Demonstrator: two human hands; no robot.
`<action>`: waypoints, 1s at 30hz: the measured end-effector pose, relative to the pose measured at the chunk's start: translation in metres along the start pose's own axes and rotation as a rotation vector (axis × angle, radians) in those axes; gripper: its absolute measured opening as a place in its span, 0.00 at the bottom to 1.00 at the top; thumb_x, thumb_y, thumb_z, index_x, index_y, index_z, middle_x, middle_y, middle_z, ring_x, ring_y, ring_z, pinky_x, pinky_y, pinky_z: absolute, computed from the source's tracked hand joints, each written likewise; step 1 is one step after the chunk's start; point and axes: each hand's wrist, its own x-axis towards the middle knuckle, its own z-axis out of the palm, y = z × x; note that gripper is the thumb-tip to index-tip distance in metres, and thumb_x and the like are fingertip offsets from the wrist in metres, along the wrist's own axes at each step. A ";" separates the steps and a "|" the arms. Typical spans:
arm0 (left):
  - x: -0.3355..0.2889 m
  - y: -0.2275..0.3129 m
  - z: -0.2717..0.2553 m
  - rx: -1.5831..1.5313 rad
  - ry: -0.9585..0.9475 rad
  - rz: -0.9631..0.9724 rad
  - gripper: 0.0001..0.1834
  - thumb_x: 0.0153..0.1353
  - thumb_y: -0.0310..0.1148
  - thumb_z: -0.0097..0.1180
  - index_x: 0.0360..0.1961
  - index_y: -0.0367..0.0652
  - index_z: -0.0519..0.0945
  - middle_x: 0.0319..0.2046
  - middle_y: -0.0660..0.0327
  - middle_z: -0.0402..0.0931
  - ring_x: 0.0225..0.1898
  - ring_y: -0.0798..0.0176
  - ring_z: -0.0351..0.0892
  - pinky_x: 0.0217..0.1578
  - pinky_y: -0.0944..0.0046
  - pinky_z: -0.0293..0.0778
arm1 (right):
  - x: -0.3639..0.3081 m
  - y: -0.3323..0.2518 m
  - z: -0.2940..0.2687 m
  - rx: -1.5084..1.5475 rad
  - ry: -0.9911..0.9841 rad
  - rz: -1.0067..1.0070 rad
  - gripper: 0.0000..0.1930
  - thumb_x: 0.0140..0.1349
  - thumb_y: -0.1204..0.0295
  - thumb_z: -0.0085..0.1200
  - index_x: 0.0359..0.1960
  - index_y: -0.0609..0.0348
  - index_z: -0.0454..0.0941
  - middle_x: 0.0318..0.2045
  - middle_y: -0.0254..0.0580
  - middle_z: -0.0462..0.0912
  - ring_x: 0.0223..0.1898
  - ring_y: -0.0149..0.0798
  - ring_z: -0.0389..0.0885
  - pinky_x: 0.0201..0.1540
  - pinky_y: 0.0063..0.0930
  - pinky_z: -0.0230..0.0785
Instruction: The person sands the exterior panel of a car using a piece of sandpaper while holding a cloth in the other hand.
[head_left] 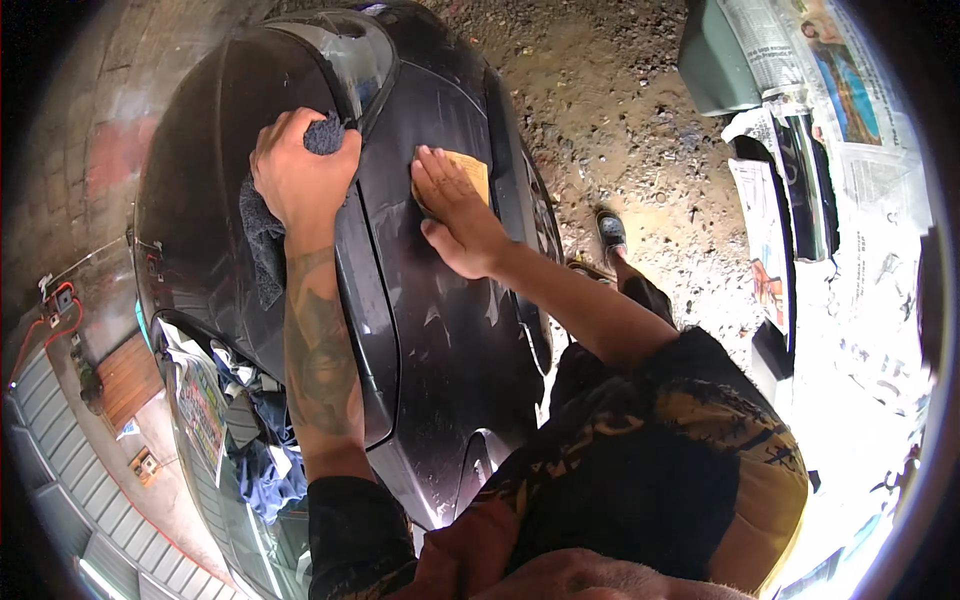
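A dark car front fills the middle of the head view, with its bumper panel [440, 330] and a headlight [350, 55] at the top. My left hand [300, 175] grips a dark blue-grey cloth [262, 240] that hangs over the fender beside the headlight. Flat on the bumper panel lies my right hand [455, 215], pressing a tan sheet of sandpaper [470, 170] against the paint. The panel around the sheet looks dull and scuffed. Both forearms come up from the lower edge.
Gravelly dirt ground [620, 120] lies to the right of the car, with my foot [612, 232] on it. Another vehicle masked with newspaper [850, 200] stands at the right. Crumpled cloths and papers [240, 410] lie by the car's lower left, near a brick wall [110, 150].
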 end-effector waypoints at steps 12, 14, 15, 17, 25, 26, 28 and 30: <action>0.005 0.002 -0.002 -0.022 0.003 0.007 0.12 0.39 0.36 0.68 0.26 0.45 0.80 0.28 0.60 0.79 0.35 0.48 0.79 0.39 0.51 0.74 | 0.032 0.030 -0.002 0.059 0.070 -0.062 0.37 0.63 0.66 0.42 0.73 0.69 0.49 0.75 0.61 0.47 0.77 0.56 0.42 0.77 0.44 0.34; 0.014 0.032 0.021 -0.092 0.001 0.041 0.12 0.41 0.35 0.68 0.27 0.43 0.80 0.29 0.57 0.80 0.36 0.46 0.80 0.38 0.50 0.74 | 0.088 0.102 -0.046 -0.022 0.120 0.052 0.33 0.65 0.64 0.38 0.70 0.71 0.56 0.74 0.62 0.49 0.76 0.59 0.45 0.77 0.46 0.34; 0.013 0.030 0.024 -0.086 0.009 0.049 0.12 0.41 0.35 0.68 0.27 0.43 0.80 0.29 0.57 0.80 0.36 0.46 0.80 0.38 0.50 0.74 | 0.090 0.107 -0.048 0.028 0.140 0.151 0.32 0.67 0.63 0.35 0.70 0.70 0.57 0.75 0.60 0.48 0.76 0.56 0.43 0.77 0.44 0.33; 0.002 0.001 0.006 -0.024 0.002 0.057 0.12 0.41 0.35 0.68 0.27 0.43 0.81 0.29 0.57 0.80 0.36 0.46 0.80 0.38 0.51 0.74 | 0.053 0.061 0.009 0.228 0.215 0.226 0.32 0.68 0.64 0.35 0.71 0.71 0.55 0.75 0.59 0.47 0.77 0.54 0.40 0.78 0.42 0.30; 0.010 0.016 0.018 -0.041 0.024 0.047 0.12 0.39 0.35 0.67 0.26 0.45 0.80 0.29 0.60 0.80 0.36 0.49 0.79 0.40 0.51 0.74 | 0.065 0.098 -0.021 0.213 0.282 0.047 0.33 0.67 0.59 0.38 0.67 0.73 0.61 0.74 0.63 0.47 0.76 0.62 0.40 0.77 0.43 0.31; 0.001 -0.001 0.010 -0.010 0.025 0.040 0.12 0.39 0.34 0.66 0.26 0.44 0.80 0.29 0.60 0.80 0.36 0.48 0.79 0.40 0.51 0.74 | 0.050 0.062 -0.003 0.232 0.293 0.158 0.33 0.68 0.57 0.38 0.67 0.73 0.61 0.74 0.66 0.47 0.75 0.65 0.40 0.76 0.46 0.33; 0.000 -0.002 0.005 0.004 0.009 0.037 0.12 0.40 0.34 0.67 0.27 0.43 0.80 0.29 0.58 0.80 0.36 0.47 0.79 0.40 0.51 0.74 | 0.032 0.040 0.001 0.179 0.200 0.372 0.37 0.69 0.50 0.39 0.68 0.73 0.60 0.72 0.71 0.48 0.74 0.70 0.40 0.75 0.51 0.38; 0.007 0.007 0.008 -0.012 0.012 0.042 0.13 0.41 0.34 0.68 0.28 0.42 0.80 0.30 0.56 0.81 0.36 0.47 0.80 0.41 0.52 0.75 | 0.044 0.054 -0.011 0.105 0.263 0.343 0.39 0.69 0.49 0.39 0.69 0.73 0.57 0.71 0.72 0.48 0.74 0.69 0.40 0.75 0.51 0.38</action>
